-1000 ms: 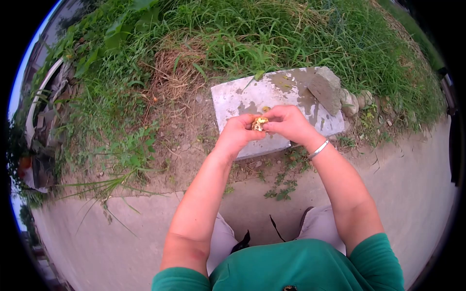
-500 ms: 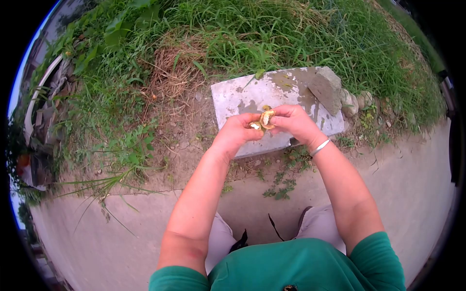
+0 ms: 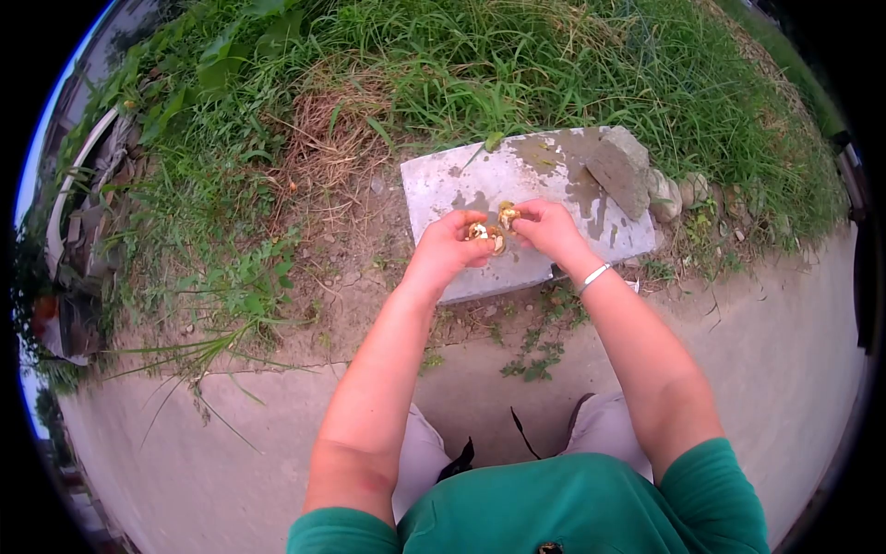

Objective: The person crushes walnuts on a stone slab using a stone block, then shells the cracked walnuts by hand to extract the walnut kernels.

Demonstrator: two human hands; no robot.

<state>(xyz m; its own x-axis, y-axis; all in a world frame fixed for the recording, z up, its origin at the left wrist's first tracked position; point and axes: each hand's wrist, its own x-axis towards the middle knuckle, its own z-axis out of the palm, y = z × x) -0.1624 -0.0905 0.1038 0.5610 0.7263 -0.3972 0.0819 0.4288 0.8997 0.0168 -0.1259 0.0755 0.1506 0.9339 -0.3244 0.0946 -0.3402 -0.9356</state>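
Observation:
Above a pale slab [image 3: 443, 198], each hand grips one part of a small broken-open thing, golden brown outside with white bits inside. Its kind is too small to make out. My left hand [image 3: 445, 251] is closed round the left piece [image 3: 486, 236], whose open side with white bits faces up. Between thumb and fingers, my right hand [image 3: 551, 231] pinches the smaller right piece [image 3: 508, 215]. A narrow gap separates the two pieces. The right wrist wears a silver bangle [image 3: 596, 276].
The slab has wet, muddy patches, and a grey stone [image 3: 620, 171] lies on its right end. Rounded rocks [image 3: 664, 196] sit beside it. Tall grass [image 3: 554, 74] grows behind, bare soil [image 3: 360, 240] lies to the left, and concrete paving [image 3: 231, 452] runs in front.
The two pieces, touching before, are now slightly apart. My right hand has shifted a little, and more white bits show in the left piece.

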